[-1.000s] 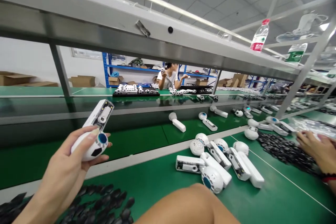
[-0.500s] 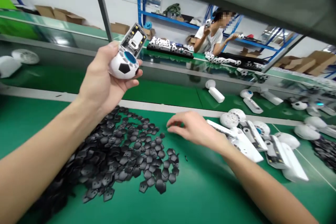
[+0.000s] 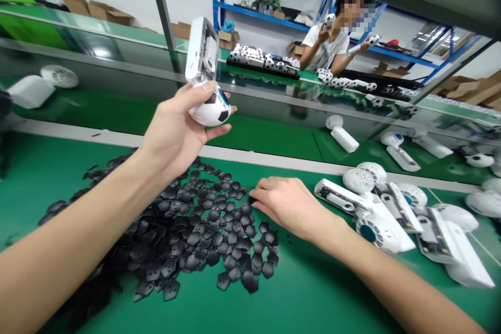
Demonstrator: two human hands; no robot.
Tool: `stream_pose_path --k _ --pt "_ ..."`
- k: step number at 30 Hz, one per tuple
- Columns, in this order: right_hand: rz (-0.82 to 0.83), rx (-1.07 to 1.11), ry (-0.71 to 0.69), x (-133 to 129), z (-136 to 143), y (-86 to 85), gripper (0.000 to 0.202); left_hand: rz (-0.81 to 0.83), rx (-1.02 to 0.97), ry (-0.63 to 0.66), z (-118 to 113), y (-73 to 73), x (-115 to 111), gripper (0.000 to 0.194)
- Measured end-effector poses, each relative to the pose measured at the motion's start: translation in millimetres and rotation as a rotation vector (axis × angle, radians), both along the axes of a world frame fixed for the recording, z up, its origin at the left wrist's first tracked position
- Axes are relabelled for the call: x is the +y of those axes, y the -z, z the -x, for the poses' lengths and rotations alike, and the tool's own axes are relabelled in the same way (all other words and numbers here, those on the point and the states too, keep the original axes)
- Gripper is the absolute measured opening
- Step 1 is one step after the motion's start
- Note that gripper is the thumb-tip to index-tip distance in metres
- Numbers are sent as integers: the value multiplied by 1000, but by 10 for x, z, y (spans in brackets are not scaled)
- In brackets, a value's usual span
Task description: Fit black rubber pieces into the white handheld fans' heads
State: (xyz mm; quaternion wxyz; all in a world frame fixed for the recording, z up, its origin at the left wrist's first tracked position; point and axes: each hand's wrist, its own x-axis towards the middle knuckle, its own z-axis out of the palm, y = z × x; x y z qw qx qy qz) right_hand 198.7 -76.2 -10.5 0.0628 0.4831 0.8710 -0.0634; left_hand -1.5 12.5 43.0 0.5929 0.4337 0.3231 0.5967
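My left hand (image 3: 172, 125) is closed around a white device with a ball-shaped end (image 3: 207, 114), raised above the table. Black pentagon patches and a blue disc show on its ball, and the open housing above shows inner parts. My right hand (image 3: 291, 206) has its thumb and fingers pinched on a black pentagon piece (image 3: 251, 200) at the pile's right edge; the fingers partly cover it. A spread heap of black pentagon pieces (image 3: 195, 240) lies on the green table between my forearms.
Several white ball-ended devices (image 3: 391, 235) lie in a group on the right. More stand along the green belt (image 3: 266, 135) behind the pale ledge (image 3: 250, 158). A metal post (image 3: 159, 5) rises behind my left hand. Across the line, a person (image 3: 331, 42) holds two balls.
My left hand has turned the device so its white housing side faces me more. My right fingers have closed on a black piece at the pile's edge. The whole view has shifted slightly.
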Motion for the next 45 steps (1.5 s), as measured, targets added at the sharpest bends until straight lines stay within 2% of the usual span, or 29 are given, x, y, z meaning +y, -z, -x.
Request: stream_pose_path --k 2,5,10,12,15,17,19,21,25,29,35,40,43,45 --pt "-35 -108 -49 -63 107 -22 21 -4 3 16 4 22 6 15" --pt "-55 -145 -89 -115 202 -7 27 -13 40 38 4 59 -2 31" --pt "-56 93 64 11 85 76 23 -74 122 75 -65 171 -64 50" --pt "-67 347 138 88 -17 50 19 -142 156 69 -113 220 -106 55" --pt "3 1060 287 140 -129 -72 9 -232 207 38 -173 286 -176 62" --pt "92 1451 330 126 -144 -171 12 -296 238 23 -194 326 -217 63" --pt "168 1655 330 91 -117 -250 23 -354 276 22 -202 363 -254 59" --pt "242 1750 354 57 -71 -291 32 -386 332 8 -204 394 -287 56" --pt "386 1805 438 28 -4 -277 45 -377 439 -49 -217 435 -346 61" --pt "445 1799 432 7 22 -222 43 -393 456 -89 -248 469 -387 60" --pt "310 1728 463 1 114 -159 36 -419 480 -160 -266 461 -432 57" --pt "175 1624 418 -32 139 -87 31 -460 483 -175 -269 485 -436 51" --pt "146 1531 420 -154 70 -23 35 -412 478 -152 -287 498 -548 54" --pt "138 1473 379 -156 35 54 35 -333 502 -62 -320 502 -632 66"
